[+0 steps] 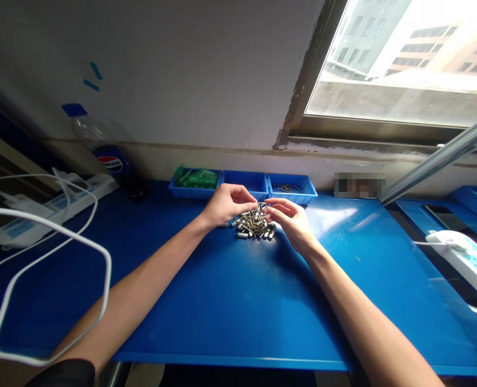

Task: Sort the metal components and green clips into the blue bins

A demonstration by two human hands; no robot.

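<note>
A heap of small metal parts [257, 227], brass-coloured pins mixed with short silver and black pieces, lies on the blue tabletop [230, 301]. Over the left side of the heap, my left hand [227, 206] pinches with thumb and forefinger. My right hand [290, 219] comes in from the other side, its thumb and fingers also drawn together. The fingertips of both hands nearly meet above the heap. Whatever small piece is between them is too small to name.
Behind the hands are three blue bins: one with green pieces [196, 178], a middle bin [250, 183], one with thin pins [290, 188]. A cola bottle [111, 158], white cable [105, 269] and power strip [57, 209] are left. Another strip [470, 258] lies right, below a metal bar [443, 156].
</note>
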